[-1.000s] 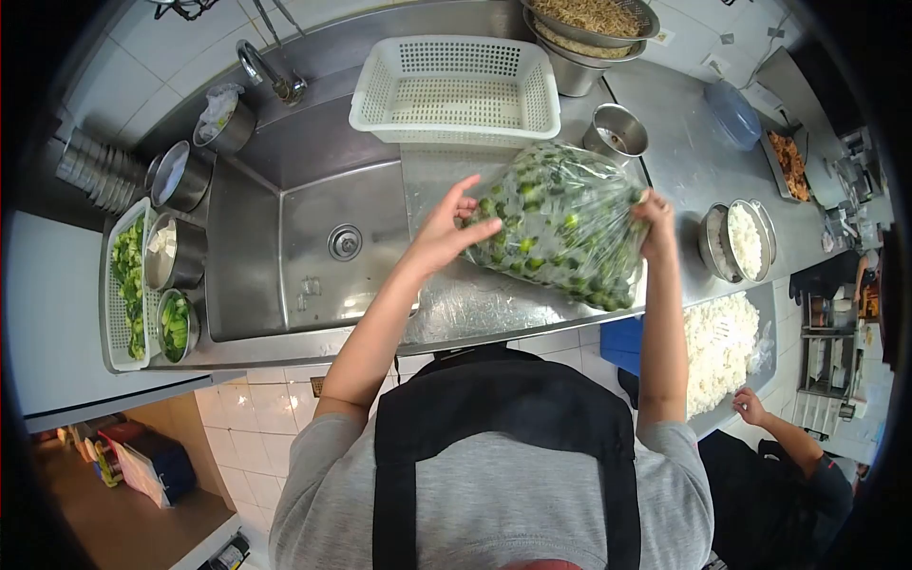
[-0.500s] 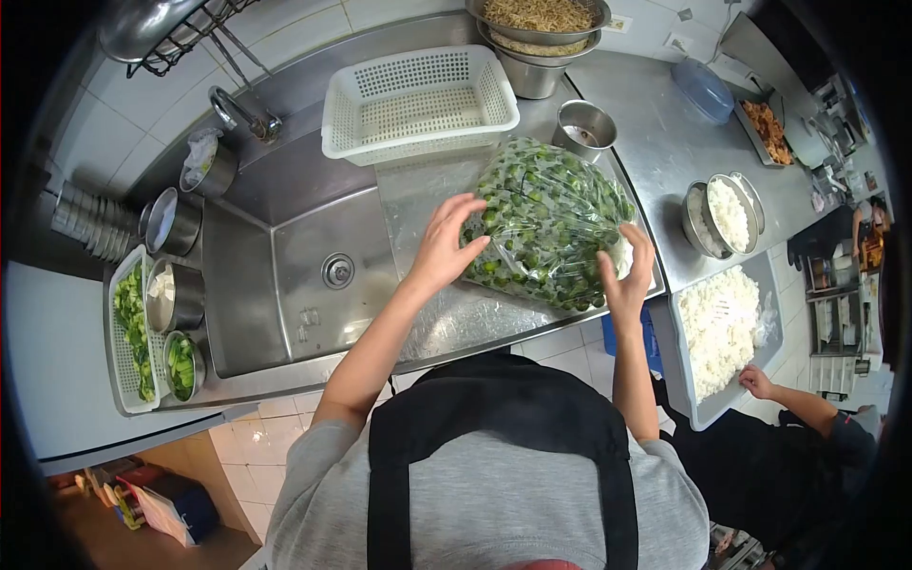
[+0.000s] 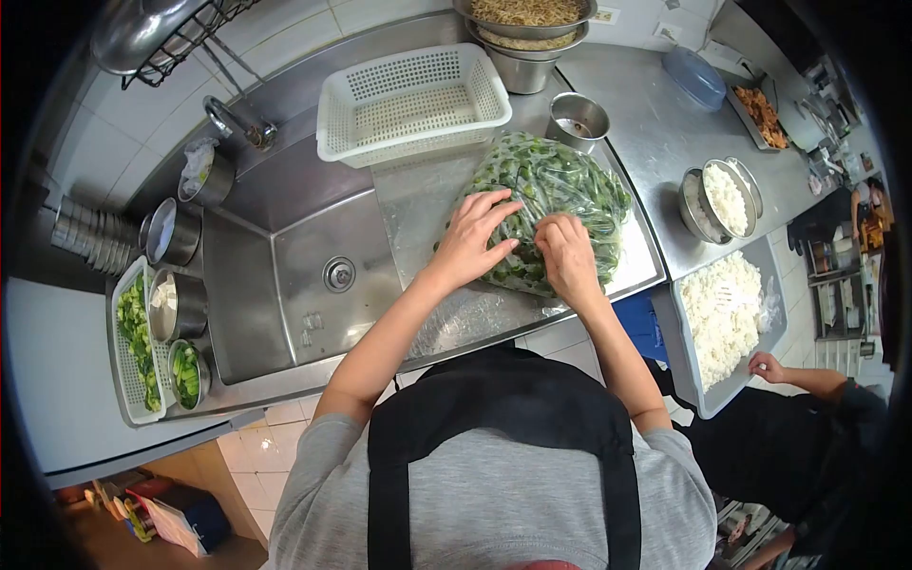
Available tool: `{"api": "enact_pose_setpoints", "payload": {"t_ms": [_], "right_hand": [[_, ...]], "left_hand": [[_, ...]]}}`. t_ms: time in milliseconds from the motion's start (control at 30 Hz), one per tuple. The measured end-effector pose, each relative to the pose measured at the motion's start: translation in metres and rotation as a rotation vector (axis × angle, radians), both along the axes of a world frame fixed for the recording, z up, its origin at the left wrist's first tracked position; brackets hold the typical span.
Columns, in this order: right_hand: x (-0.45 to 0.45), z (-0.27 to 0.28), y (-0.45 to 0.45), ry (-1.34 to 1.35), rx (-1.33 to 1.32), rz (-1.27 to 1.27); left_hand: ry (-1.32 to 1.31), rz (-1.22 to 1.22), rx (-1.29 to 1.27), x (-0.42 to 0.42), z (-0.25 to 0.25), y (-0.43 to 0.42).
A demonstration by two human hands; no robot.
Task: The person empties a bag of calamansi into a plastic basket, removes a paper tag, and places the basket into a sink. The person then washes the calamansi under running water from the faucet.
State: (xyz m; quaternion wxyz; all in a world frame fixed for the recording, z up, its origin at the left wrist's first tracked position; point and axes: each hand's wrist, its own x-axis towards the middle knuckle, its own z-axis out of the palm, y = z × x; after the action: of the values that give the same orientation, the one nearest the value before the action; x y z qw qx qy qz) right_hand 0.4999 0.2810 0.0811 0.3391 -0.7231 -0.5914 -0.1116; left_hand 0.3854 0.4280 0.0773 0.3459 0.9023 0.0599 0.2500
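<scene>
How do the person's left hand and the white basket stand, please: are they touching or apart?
Apart. The head view plainly shows metal counter between the left hand and the white basket.

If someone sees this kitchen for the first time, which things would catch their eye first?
Probably the bulging clear plastic bag of green produce, at the centre on the metal counter, with the left hand and right hand on it. Next, perhaps, the white perforated basket behind the sink, and the grey tub of white rice at the right.
</scene>
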Motion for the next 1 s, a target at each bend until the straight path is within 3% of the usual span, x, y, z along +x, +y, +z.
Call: {"api": "enact_pose_setpoints", "payload": {"t_ms": [100, 200, 433, 567, 767, 867, 1000], "right_hand": [[0.003, 0.006, -0.007, 0.064, -0.096, -0.007], [0.011, 0.016, -0.008, 0.093, 0.084, -0.141], [0.007, -0.004, 0.019, -0.09, -0.121, 0.009], [-0.006, 0.007, 0.003, 0.07, -0.05, 0.027], [-0.019, -0.01, -0.004, -0.053, -0.197, 0.025], [-0.014, -0.014, 0.0, -0.035, -0.111, 0.071], [-0.016, -0.007, 0.005, -0.114, -0.188, 0.068]], "left_hand": [[-0.015, -0.016, 0.018, 0.007, 0.001, -0.003], [-0.032, 0.035, 0.004, 0.009, -0.003, 0.007], [-0.005, 0.265, -0.064, -0.005, 0.0, 0.038], [0.009, 0.119, -0.044, -0.022, -0.006, 0.02], [-0.04, 0.124, -0.092, -0.036, -0.021, -0.007], [-0.024, 0.101, 0.002, -0.034, -0.019, -0.011], [-0.006, 0.057, 0.122, -0.026, -0.017, -0.02]]}}
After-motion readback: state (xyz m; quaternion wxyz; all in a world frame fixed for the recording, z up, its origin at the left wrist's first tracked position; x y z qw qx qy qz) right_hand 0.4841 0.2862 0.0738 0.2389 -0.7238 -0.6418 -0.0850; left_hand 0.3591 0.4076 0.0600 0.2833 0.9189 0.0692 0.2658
